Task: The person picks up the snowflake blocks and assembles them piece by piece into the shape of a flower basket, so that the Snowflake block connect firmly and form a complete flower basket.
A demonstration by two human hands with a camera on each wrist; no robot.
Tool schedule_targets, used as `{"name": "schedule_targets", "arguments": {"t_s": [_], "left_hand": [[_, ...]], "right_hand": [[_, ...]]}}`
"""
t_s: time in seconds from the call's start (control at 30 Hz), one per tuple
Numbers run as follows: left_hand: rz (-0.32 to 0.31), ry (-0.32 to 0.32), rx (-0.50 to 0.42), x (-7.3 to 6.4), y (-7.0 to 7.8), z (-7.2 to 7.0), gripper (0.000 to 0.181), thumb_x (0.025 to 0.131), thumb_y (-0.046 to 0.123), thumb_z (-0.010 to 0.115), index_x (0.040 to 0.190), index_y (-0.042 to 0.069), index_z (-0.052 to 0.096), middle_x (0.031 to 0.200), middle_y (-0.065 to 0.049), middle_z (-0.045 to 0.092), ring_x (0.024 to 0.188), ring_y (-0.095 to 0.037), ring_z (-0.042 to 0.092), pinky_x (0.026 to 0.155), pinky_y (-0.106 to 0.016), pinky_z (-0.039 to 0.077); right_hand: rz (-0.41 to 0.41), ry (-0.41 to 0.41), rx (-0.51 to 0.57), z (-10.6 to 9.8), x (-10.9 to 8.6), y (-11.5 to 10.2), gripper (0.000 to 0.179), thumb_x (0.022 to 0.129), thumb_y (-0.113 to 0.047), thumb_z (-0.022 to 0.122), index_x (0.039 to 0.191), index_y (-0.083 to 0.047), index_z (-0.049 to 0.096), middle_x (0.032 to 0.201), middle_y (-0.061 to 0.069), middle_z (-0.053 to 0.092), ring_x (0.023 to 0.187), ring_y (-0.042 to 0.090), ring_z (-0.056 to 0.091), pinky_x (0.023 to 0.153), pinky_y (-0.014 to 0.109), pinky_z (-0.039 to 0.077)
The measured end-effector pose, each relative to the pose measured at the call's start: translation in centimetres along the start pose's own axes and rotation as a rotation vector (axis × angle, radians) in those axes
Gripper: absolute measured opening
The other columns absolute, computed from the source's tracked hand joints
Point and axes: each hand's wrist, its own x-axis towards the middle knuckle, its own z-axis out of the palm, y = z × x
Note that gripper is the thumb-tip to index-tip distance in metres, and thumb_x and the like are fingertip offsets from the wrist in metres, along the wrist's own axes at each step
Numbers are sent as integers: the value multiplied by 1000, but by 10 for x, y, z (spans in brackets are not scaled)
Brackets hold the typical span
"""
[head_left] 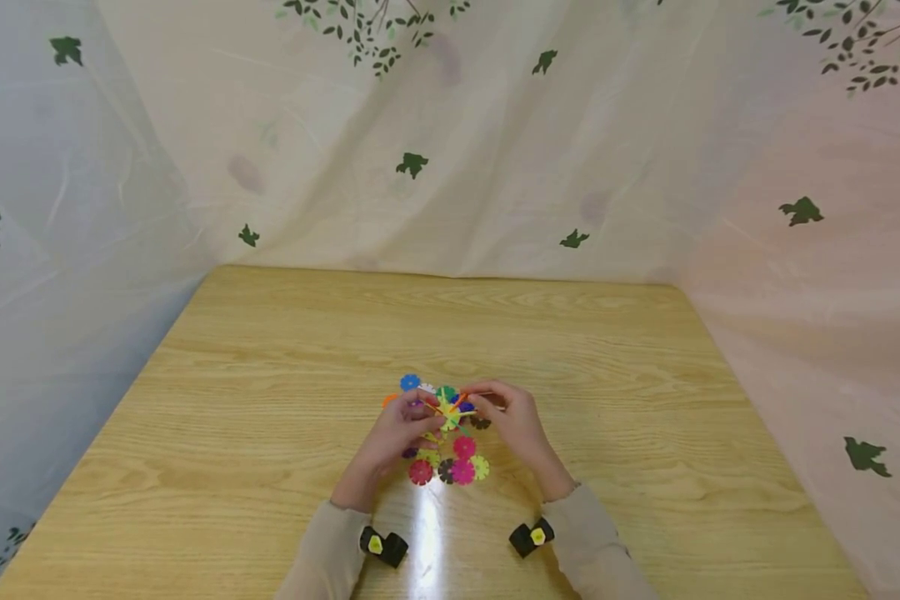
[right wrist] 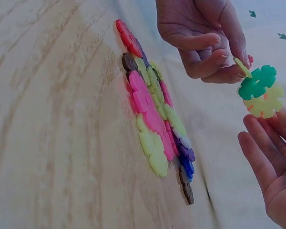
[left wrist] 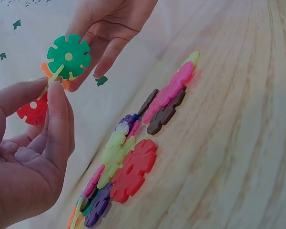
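Both hands hold a small cluster of notched plastic discs, slotted together, just above the tabletop. My left hand (head_left: pixel 392 435) pinches a yellow disc (right wrist: pixel 242 67) edge-on between thumb and fingertips. A green disc (left wrist: pixel 69 56) is joined to that one, with a red disc (left wrist: pixel 34 110) and an orange one (left wrist: pixel 46 70) around it. From the other side my right hand (head_left: pixel 520 422) grips the cluster with thumb and fingertips, at a pale yellow disc (right wrist: pixel 267 102) in the right wrist view. The fingers partly hide the joints.
Loose discs lie in a flat pile beneath the hands: a red disc (head_left: pixel 421 472), a pink disc (head_left: pixel 462 472), a blue disc (head_left: pixel 410 382) and several others. They rest on a wooden table (head_left: pixel 232 433). A patterned cloth (head_left: pixel 480 200) hangs around the back and sides.
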Motion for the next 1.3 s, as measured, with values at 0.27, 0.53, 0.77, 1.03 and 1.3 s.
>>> {"name": "schedule_targets", "arguments": {"t_s": [0.27, 0.53, 0.77, 1.03, 1.3], "left_hand": [[-5, 37, -1, 0, 1, 1, 19, 91, -2, 61, 105, 2, 50, 80, 4, 63, 74, -14, 63, 60, -26, 60], [7, 38, -3, 1, 2, 2, 20, 90, -3, 61, 106, -1, 49, 81, 4, 63, 76, -13, 63, 59, -24, 59], [7, 44, 40, 3, 2, 2, 24, 90, -1, 62, 111, -5, 49, 81, 3, 64, 76, -13, 65, 60, -25, 59], [41, -47, 110, 4, 3, -2, 42, 92, 3, 63, 128, -4, 43, 85, 1, 65, 78, -18, 66, 66, -35, 62], [178, -202, 307, -2, 12, -11, 70, 89, 8, 68, 148, 4, 30, 124, -24, 54, 106, -36, 61, 80, -38, 60]], "right_hand": [[33, -10, 54, 1, 1, 3, 23, 95, -13, 61, 111, 1, 68, 109, 21, 69, 92, 33, 70, 76, 36, 62], [80, -98, 129, -1, -1, 2, 33, 90, -12, 68, 120, -1, 63, 120, 24, 64, 107, 37, 66, 80, 30, 61], [87, -143, 122, -2, 0, 4, 39, 87, -9, 71, 124, -3, 61, 123, 25, 63, 107, 37, 66, 78, 24, 60], [59, -145, 112, -7, -1, 5, 40, 88, -13, 70, 124, 1, 61, 126, 17, 61, 103, 33, 68, 78, 25, 60], [72, -212, 212, -14, -1, 10, 37, 89, -10, 69, 122, 5, 60, 124, 24, 59, 96, 16, 70, 78, 29, 61]]}}
